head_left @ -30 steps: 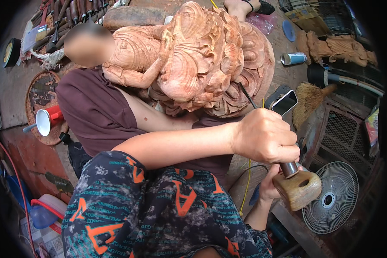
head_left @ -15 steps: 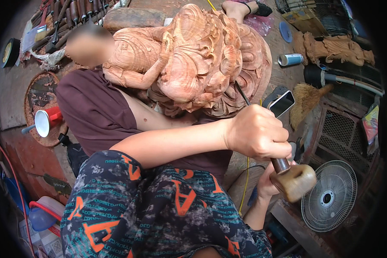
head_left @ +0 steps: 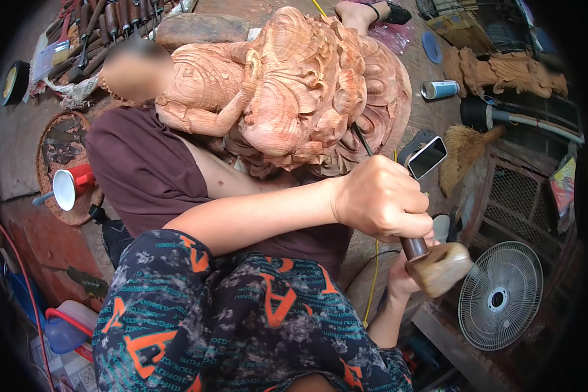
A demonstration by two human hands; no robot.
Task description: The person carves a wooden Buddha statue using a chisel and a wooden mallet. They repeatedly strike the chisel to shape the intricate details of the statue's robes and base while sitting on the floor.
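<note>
My left hand [head_left: 382, 199] is closed in a fist round a chisel [head_left: 414, 247]. Its thin dark blade reaches up to the petalled base of a carved reddish wooden statue [head_left: 287, 98], which lies on its side. Behind the chisel's butt, a pale, rounded wooden mallet [head_left: 440, 269] is in contact with it or very close. My right hand [head_left: 402, 271] is wrapped round the mallet's handle, its fingers partly hidden by the mallet head and my left fist. My bent leg in maroon cloth [head_left: 137, 163] lies against the statue's near side.
Several carving tools [head_left: 111, 26] lie at the upper left. A round tray of shavings [head_left: 62, 124] and a red cup [head_left: 74, 187] are at the left. To the right are a phone [head_left: 428, 157], a straw broom [head_left: 464, 157], a spray can [head_left: 440, 89] and a fan [head_left: 500, 297].
My left fist and the chisel have shifted slightly left and up. The mallet and my right hand have moved a little left with them. The statue looks nearly unmoved.
</note>
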